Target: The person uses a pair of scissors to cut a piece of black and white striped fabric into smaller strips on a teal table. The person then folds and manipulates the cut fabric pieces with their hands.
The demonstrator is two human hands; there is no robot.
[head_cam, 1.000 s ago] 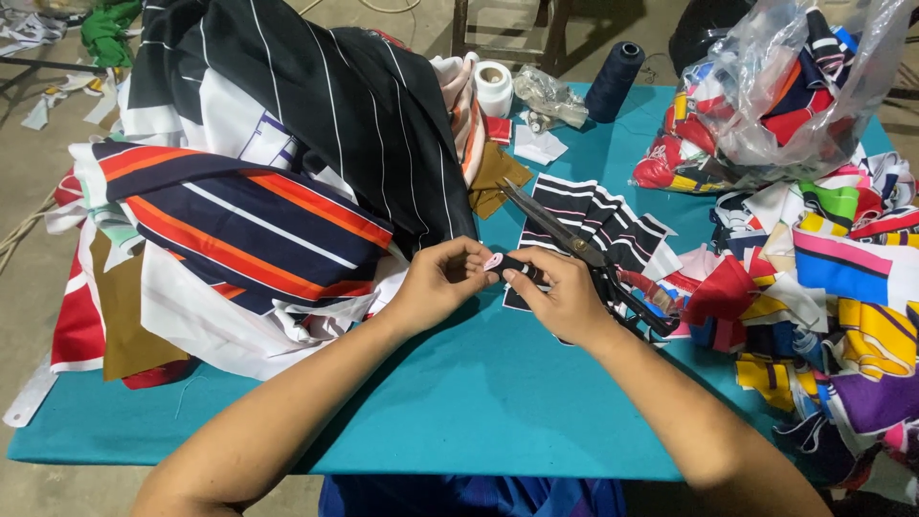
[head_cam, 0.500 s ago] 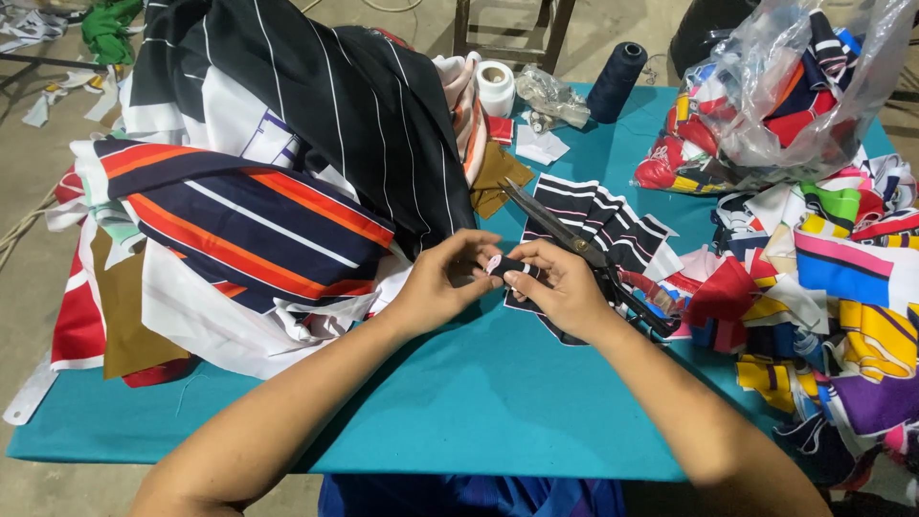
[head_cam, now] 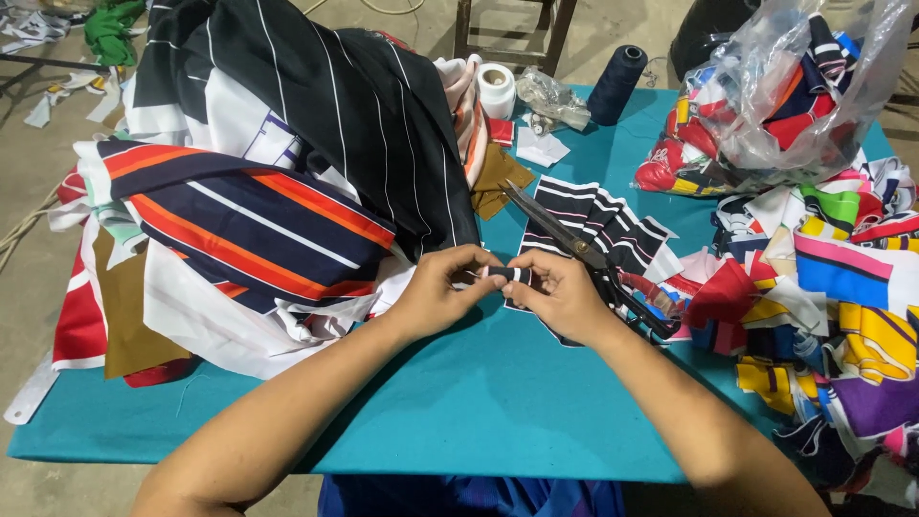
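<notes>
Both hands meet over the teal table (head_cam: 459,421) on one small rolled strip of black and white striped fabric (head_cam: 504,275). My left hand (head_cam: 442,292) pinches its left end and my right hand (head_cam: 560,297) pinches its right end. Just behind my right hand lie black-handled scissors (head_cam: 574,244), blades pointing up-left, resting on a stack of black and white striped pieces (head_cam: 598,225).
A large heap of striped cloth (head_cam: 268,182) covers the left of the table. Colourful scraps (head_cam: 842,278) pile at the right, under a clear plastic bag of scraps (head_cam: 775,96). A dark thread cone (head_cam: 617,81) and a white tape roll (head_cam: 496,89) stand at the back.
My hands have closed in and lowered slightly, with the small striped strip rolled tighter between the fingertips. Everything else on the table stays put.
</notes>
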